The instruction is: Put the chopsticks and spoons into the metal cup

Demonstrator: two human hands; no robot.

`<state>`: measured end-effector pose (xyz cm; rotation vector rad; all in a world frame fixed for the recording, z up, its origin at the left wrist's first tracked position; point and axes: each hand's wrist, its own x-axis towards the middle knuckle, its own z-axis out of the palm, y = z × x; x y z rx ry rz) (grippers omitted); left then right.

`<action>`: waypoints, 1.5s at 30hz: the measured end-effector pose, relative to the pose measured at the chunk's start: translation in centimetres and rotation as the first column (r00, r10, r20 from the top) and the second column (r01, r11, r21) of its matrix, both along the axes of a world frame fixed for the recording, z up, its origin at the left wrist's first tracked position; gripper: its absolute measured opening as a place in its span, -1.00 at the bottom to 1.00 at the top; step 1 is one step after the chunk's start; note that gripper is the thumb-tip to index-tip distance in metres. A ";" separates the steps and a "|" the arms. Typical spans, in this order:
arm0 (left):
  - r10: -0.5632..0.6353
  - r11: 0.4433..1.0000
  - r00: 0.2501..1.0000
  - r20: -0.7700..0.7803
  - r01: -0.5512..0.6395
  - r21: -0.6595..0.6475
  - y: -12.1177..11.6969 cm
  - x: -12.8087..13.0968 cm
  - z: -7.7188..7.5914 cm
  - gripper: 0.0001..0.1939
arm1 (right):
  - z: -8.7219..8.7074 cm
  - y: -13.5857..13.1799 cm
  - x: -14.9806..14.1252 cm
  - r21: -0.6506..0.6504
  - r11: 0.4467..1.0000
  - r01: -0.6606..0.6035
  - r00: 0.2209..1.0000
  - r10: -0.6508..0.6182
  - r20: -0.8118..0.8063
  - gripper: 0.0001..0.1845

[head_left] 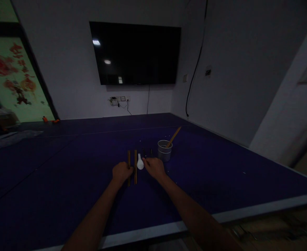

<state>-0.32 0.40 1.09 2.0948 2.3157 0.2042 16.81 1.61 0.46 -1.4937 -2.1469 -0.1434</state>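
On the dark blue tabletop, my left hand [121, 172] is closed around the left pair of wooden chopsticks [128, 158], which lies pointing away from me. A second pair of chopsticks [135, 174] lies parallel, just to the right of it. Beside that is a white soup spoon [140, 164], bowl end nearer me. My right hand [155, 166] is curled right of the spoon, its thumb side close to the spoon's edge. Thin dark utensils [151, 152] show just beyond this hand; their kind is too dark to tell. What its fingers hold is hidden.
A grey metal cup [164, 155] with wooden chopsticks [174, 136] leaning in it stands beyond my right hand. The table's pale front edge [148, 232] runs below my forearms. Clear plastic wrap [20, 136] lies far left. A television [140, 54] hangs on the back wall.
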 end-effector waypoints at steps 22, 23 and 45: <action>-0.083 0.996 0.992 -0.095 0.079 -0.048 0.1 0.3 -0.1 -0.60 | 0.0 0.0 -0.1 -0.026 1.000 -0.002 1.000 0.003 0.025 -0.52; -0.082 0.996 0.992 -0.091 0.078 -0.047 0.2 0.2 -0.1 -0.61 | 0.0 0.0 -0.1 -0.025 1.000 -0.002 1.000 0.003 0.020 -0.52; -0.513 0.533 0.763 -0.393 0.642 0.551 -0.7 1.8 -0.9 -0.77 | 0.3 0.5 -0.4 0.064 0.941 -0.331 0.442 0.214 -0.871 -0.50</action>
